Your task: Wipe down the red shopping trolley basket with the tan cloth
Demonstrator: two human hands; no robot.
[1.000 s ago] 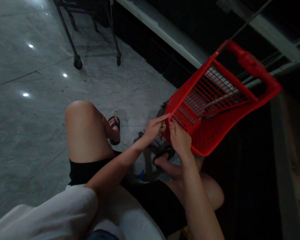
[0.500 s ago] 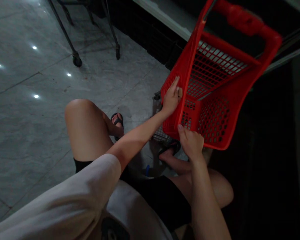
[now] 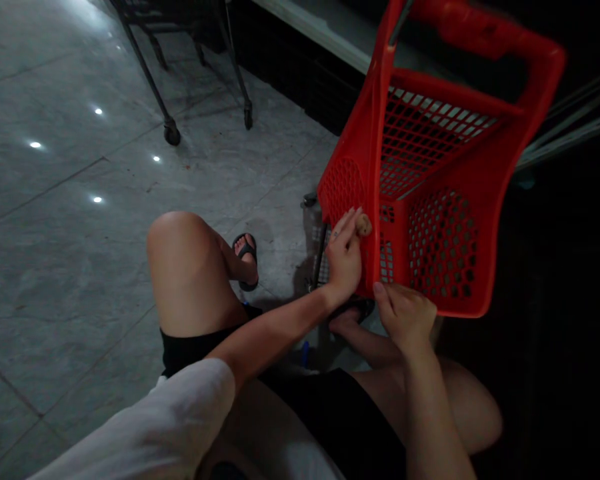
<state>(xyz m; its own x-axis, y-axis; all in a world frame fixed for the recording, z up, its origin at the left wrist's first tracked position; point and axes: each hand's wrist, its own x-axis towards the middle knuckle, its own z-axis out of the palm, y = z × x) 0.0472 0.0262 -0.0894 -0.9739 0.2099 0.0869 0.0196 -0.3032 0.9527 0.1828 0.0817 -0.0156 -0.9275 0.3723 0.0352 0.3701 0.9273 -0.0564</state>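
Observation:
A red plastic shopping cart (image 3: 443, 160) with perforated walls fills the right of the head view, tilted towards me. My left hand (image 3: 346, 257) lies against its outer left side, fingers stretched up along the wall. A small tan wad (image 3: 363, 225) shows at that hand's thumb side, held against the red plastic; its kind I cannot make out. My right hand (image 3: 406, 312) is wrapped round the cart's near rim, thumb on the corner. Inside the cart, only the holed walls and bottom are visible.
A dark wheeled metal frame (image 3: 147, 87) stands at the upper left on the grey tiled floor (image 3: 75, 267). Behind the cart runs a pale ledge (image 3: 315, 30) above dark crates. My knees are bent on either side, with a sandalled foot (image 3: 246, 257) near the cart.
My left hand has slid down the cart's outer side with the tan wad, nearer my right hand. The right hand keeps its hold on the rim. The view has shifted slightly.

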